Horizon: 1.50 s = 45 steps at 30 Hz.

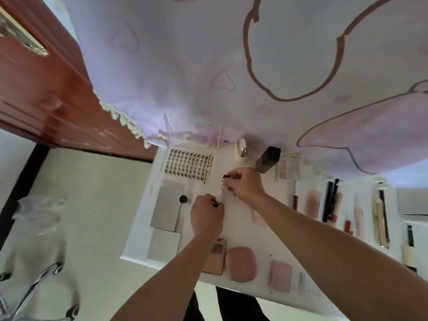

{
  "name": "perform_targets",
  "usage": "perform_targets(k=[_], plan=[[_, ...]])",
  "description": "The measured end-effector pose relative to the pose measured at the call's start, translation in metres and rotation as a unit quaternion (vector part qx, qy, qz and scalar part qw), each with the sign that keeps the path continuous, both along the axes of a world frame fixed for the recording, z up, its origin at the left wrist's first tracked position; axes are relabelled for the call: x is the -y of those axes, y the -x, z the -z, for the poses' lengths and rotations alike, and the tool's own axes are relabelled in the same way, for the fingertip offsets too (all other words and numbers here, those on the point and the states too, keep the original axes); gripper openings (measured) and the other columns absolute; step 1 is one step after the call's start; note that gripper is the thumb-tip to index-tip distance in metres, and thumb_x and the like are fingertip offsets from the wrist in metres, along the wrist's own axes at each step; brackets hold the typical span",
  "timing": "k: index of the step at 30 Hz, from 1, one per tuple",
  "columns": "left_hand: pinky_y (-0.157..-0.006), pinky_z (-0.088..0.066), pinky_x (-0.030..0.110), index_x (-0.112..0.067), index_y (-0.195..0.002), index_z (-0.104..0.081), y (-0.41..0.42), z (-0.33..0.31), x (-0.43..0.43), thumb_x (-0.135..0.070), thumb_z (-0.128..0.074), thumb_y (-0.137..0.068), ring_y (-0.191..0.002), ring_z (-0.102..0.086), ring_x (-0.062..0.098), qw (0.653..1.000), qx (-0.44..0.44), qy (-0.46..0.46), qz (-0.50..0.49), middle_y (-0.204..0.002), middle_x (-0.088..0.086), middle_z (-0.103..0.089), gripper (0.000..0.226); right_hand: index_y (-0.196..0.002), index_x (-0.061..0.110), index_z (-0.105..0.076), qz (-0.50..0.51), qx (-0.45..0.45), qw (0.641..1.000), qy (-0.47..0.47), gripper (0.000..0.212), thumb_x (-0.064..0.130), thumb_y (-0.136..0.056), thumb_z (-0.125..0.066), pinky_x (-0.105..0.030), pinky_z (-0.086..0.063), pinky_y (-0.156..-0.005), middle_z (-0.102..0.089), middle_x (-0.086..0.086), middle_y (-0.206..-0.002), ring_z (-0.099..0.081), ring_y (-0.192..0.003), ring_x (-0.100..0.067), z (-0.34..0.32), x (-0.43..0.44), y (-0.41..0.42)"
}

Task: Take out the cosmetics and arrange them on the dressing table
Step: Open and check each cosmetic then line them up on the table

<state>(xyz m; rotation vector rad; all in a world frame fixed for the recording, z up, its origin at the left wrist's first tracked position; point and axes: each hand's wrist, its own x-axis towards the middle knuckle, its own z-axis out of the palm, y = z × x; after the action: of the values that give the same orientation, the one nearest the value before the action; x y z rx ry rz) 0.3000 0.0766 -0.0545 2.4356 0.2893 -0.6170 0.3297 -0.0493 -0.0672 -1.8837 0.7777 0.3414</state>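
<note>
Both hands meet over the white dressing table (243, 230). My left hand (206, 216) pinches the near, black-capped end of a slim white tube (220, 193). My right hand (245, 184) pinches its far end, where a small black piece shows at the fingertips. The tube lies just right of a small black-capped bottle (184, 199). A false-lash tray (188, 166) lies behind the hands, with silver compacts (165, 208) to the left.
A dark square bottle (267, 159), a round mirror (242, 147), pink cases (240, 264), palettes and several lipsticks and brushes (379, 218) cover the table. A lilac curtain (231, 66) hangs behind. A wooden cabinet (34, 77) and a clear-backed chair (37, 228) stand at left.
</note>
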Motion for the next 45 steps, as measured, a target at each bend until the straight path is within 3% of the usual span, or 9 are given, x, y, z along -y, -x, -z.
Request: perform_targets(k=[7, 14, 18, 25, 29, 34, 38, 42, 45], plan=[[-0.079, -0.052, 0.036, -0.013, -0.109, -0.061, 0.001, 0.004, 0.003, -0.025, -0.067, -0.086, -0.086, -0.064, 0.024, 0.998, 0.013, 0.031, -0.055, -0.089, 0.004, -0.068, 0.026, -0.1, 0.016, -0.073, -0.009, -0.001, 1.0, 0.012, 0.025, 0.024, -0.078, -0.08, -0.042, -0.06, -0.078, -0.075, -0.002, -0.087, -0.072, -0.079, -0.019, 0.013, -0.005, -0.013], [-0.068, -0.05, 0.025, -0.013, -0.101, -0.064, 0.006, 0.003, -0.005, -0.017, -0.071, -0.083, -0.071, -0.061, 0.012, 0.992, 0.009, 0.058, -0.111, -0.078, -0.003, -0.067, 0.019, -0.073, 0.028, -0.068, -0.046, -0.002, 0.999, 0.01, 0.016, 0.02, -0.075, -0.082, -0.042, -0.06, -0.078, -0.074, 0.001, -0.074, -0.072, -0.071, -0.015, 0.01, -0.01, -0.017], [-0.07, -0.054, 0.032, -0.015, -0.092, -0.064, 0.008, 0.004, -0.013, -0.02, -0.072, -0.082, -0.073, -0.063, 0.015, 0.993, 0.013, 0.054, -0.1, -0.073, -0.006, -0.064, 0.014, -0.082, 0.021, -0.075, -0.075, -0.003, 0.997, 0.027, 0.005, 0.023, -0.08, -0.078, -0.037, -0.059, -0.079, -0.073, 0.004, -0.069, -0.071, -0.068, -0.011, 0.009, -0.014, -0.016], [-0.057, -0.039, 0.017, -0.017, -0.098, -0.06, 0.01, -0.002, -0.024, -0.025, -0.073, -0.083, -0.063, -0.053, 0.001, 0.996, 0.012, 0.051, -0.076, -0.066, -0.012, -0.055, 0.021, -0.093, 0.021, -0.074, -0.115, -0.014, 0.991, 0.068, 0.016, 0.033, -0.082, -0.075, -0.034, -0.056, -0.08, -0.073, 0.002, -0.084, -0.069, -0.083, -0.017, 0.005, -0.011, -0.016], [-0.073, -0.047, 0.025, -0.017, -0.094, -0.061, 0.015, -0.011, -0.039, -0.028, -0.075, -0.081, -0.067, -0.056, 0.008, 0.997, 0.03, 0.04, -0.056, -0.064, -0.012, -0.057, 0.022, -0.099, 0.021, -0.071, -0.108, -0.009, 0.99, 0.094, 0.021, 0.036, -0.084, -0.074, -0.037, -0.056, -0.082, -0.073, 0.0, -0.094, -0.069, -0.086, -0.018, 0.0, -0.006, -0.012], [-0.056, -0.047, 0.027, -0.016, -0.077, -0.052, 0.01, -0.023, -0.066, -0.025, -0.075, -0.08, -0.059, -0.052, 0.011, 0.996, 0.057, 0.007, -0.067, -0.063, -0.005, -0.056, 0.025, -0.097, 0.025, -0.069, -0.104, -0.006, 0.988, 0.112, 0.02, 0.04, -0.084, -0.072, -0.033, -0.055, -0.079, -0.072, 0.003, -0.092, -0.07, -0.082, -0.017, -0.012, -0.006, -0.003], [-0.058, -0.045, 0.029, -0.017, -0.087, -0.046, -0.002, -0.028, -0.077, -0.027, -0.077, -0.077, -0.065, -0.054, 0.017, 0.997, 0.062, 0.004, -0.054, -0.07, -0.005, -0.054, 0.034, -0.096, 0.026, -0.069, -0.089, -0.018, 0.99, 0.108, 0.021, 0.043, -0.083, -0.072, -0.034, -0.056, -0.079, -0.071, 0.006, -0.09, -0.069, -0.081, -0.016, -0.016, -0.006, 0.009], [-0.075, -0.048, 0.032, -0.02, -0.118, -0.053, -0.017, -0.02, -0.079, -0.023, -0.075, -0.08, -0.085, -0.06, 0.019, 0.998, 0.056, 0.034, 0.005, -0.09, -0.001, -0.063, 0.045, -0.099, 0.025, -0.07, -0.077, -0.034, 0.99, 0.111, 0.021, 0.039, -0.084, -0.071, -0.034, -0.056, -0.079, -0.07, 0.006, -0.088, -0.068, -0.083, -0.016, -0.017, -0.006, 0.021], [-0.082, -0.049, 0.026, -0.014, -0.116, -0.065, -0.027, -0.01, -0.08, -0.019, -0.069, -0.086, -0.09, -0.062, 0.018, 0.996, 0.064, 0.045, 0.035, -0.1, 0.003, -0.07, 0.031, -0.098, 0.026, -0.069, -0.071, -0.041, 0.989, 0.121, 0.019, 0.039, -0.085, -0.07, -0.034, -0.055, -0.078, -0.07, 0.006, -0.087, -0.067, -0.083, -0.015, -0.018, -0.004, 0.028]])
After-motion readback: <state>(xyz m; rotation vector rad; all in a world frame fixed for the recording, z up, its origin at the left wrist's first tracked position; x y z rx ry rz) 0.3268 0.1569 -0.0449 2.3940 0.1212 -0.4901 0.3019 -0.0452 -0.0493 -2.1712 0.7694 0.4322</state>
